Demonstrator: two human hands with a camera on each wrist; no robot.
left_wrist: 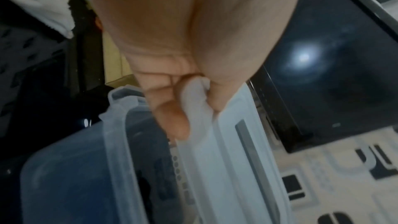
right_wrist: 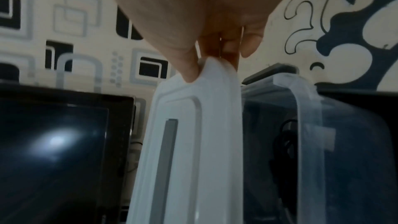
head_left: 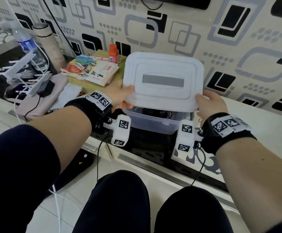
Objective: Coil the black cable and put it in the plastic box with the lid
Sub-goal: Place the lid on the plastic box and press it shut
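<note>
A clear plastic box (head_left: 152, 122) stands on the dark glass shelf in front of me. The coiled black cable (head_left: 155, 113) lies inside it, also seen through the box wall (right_wrist: 286, 144). The white lid (head_left: 163, 79) hangs tilted above the box, its far edge raised. My left hand (head_left: 120, 96) pinches the lid's near left corner (left_wrist: 198, 108), thumb on top and fingers underneath. My right hand (head_left: 211, 105) pinches the near right corner (right_wrist: 213, 71) the same way. The box (left_wrist: 81, 168) sits just below the lid in both wrist views.
Left of the box lie books (head_left: 89, 69), an orange bottle (head_left: 113, 52), a water bottle (head_left: 27, 42), a flask (head_left: 47, 41) and a white router (head_left: 27, 76). The patterned wall (head_left: 221, 39) rises right behind. A dark screen (right_wrist: 53, 151) shows nearby. My knees (head_left: 120, 199) are below.
</note>
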